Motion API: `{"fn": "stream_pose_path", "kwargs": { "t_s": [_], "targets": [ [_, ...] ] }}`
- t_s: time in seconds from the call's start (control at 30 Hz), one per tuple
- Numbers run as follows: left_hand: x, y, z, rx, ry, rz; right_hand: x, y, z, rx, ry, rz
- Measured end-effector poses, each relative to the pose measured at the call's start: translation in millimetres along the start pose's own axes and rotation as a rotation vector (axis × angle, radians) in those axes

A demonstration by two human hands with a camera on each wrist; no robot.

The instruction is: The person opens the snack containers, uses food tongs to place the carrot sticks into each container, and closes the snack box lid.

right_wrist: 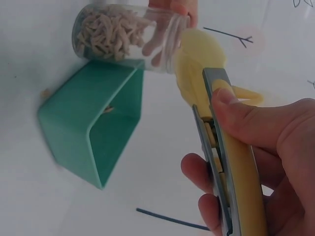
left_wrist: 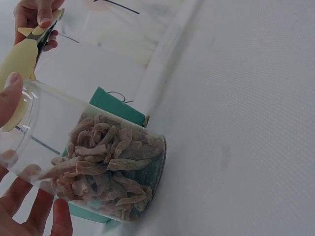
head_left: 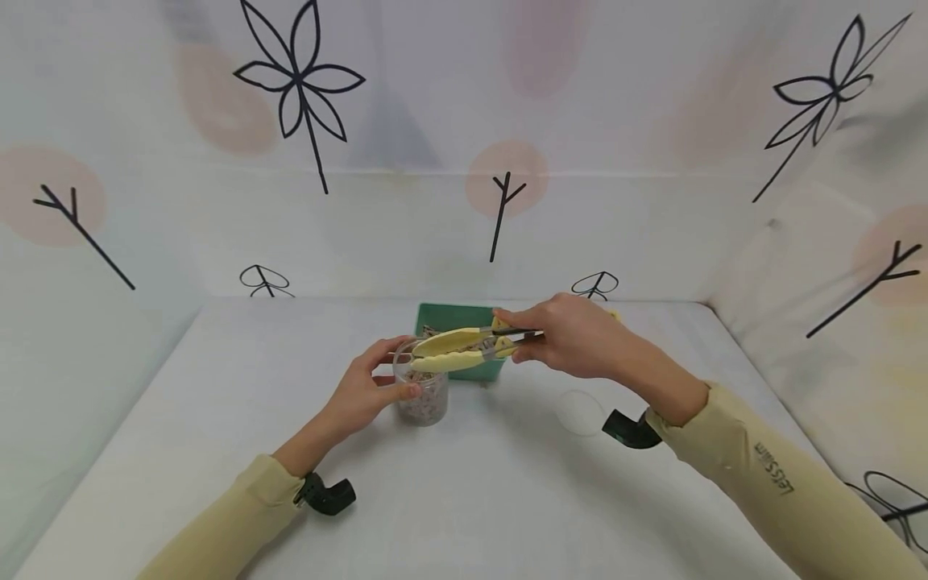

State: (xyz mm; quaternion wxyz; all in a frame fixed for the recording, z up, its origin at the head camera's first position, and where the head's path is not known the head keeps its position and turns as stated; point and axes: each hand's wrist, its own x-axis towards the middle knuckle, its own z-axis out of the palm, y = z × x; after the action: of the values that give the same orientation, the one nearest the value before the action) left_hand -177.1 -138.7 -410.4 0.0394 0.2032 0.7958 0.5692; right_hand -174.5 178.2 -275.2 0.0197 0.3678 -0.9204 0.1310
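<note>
My left hand (head_left: 366, 392) grips a clear plastic jar (head_left: 424, 407) near its rim. Brown dried strips (left_wrist: 108, 167) fill its lower part, seen through the wall in the left wrist view. My right hand (head_left: 580, 337) holds yellow-tipped tongs (head_left: 449, 352) with metal arms, squeezed between thumb and fingers. The tong heads (right_wrist: 199, 59) sit at the jar's mouth; whether they pinch a strip I cannot tell. Right behind the jar stands a green rectangular box (head_left: 474, 372). Inside it a strip (right_wrist: 108, 109) shows in the right wrist view.
A thin clear round lid (head_left: 580, 413) lies on the white table (head_left: 464, 499), right of the jar. A small crumb (right_wrist: 46, 92) lies beside the green box. Dark curved mounts (head_left: 329, 495) stick out from both wrists. A patterned cloth (head_left: 406, 225) stands behind the table.
</note>
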Motion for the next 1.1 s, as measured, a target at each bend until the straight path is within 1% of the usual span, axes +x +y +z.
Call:
{"fn": "stream_pose_path", "kwargs": {
  "t_s": [0.1,0.27,0.4,0.47,0.6,0.7,0.8,0.93,1.03,1.1],
  "targets": [
    [0.3,-0.6,0.3,-0.001,-0.003,-0.003,-1.0,3.1,0.7,0.021,0.003,0.017],
    [0.6,-1.2,0.6,-0.004,-0.005,-0.006,-1.3,12.7,-1.7,0.032,0.006,0.081],
    [1.1,-1.1,1.5,-0.002,-0.003,0.005,0.1,24.4,-4.5,-0.019,0.011,0.151],
    [0.7,-0.9,1.8,-0.002,-0.002,0.008,1.8,30.4,-4.8,-0.053,-0.006,0.195],
    [-0.9,-0.6,2.0,-0.002,0.001,0.020,7.7,38.3,-4.9,-0.133,-0.074,0.263],
    [-0.5,-0.9,2.1,0.000,0.003,0.026,14.2,41.1,-4.4,-0.212,-0.135,0.281],
    [0.0,-1.4,2.1,0.001,0.006,0.028,23.4,40.9,-4.1,-0.279,-0.207,0.281],
    [-0.6,-1.8,1.6,0.004,0.008,0.030,38.1,34.6,-7.1,-0.358,-0.304,0.261],
    [-1.2,-2.0,1.2,0.007,0.009,0.033,48.6,26.5,-10.0,-0.404,-0.348,0.248],
    [-1.3,-2.1,0.9,0.006,0.012,0.040,54.9,21.6,-9.1,-0.416,-0.367,0.226]
  ]
}}
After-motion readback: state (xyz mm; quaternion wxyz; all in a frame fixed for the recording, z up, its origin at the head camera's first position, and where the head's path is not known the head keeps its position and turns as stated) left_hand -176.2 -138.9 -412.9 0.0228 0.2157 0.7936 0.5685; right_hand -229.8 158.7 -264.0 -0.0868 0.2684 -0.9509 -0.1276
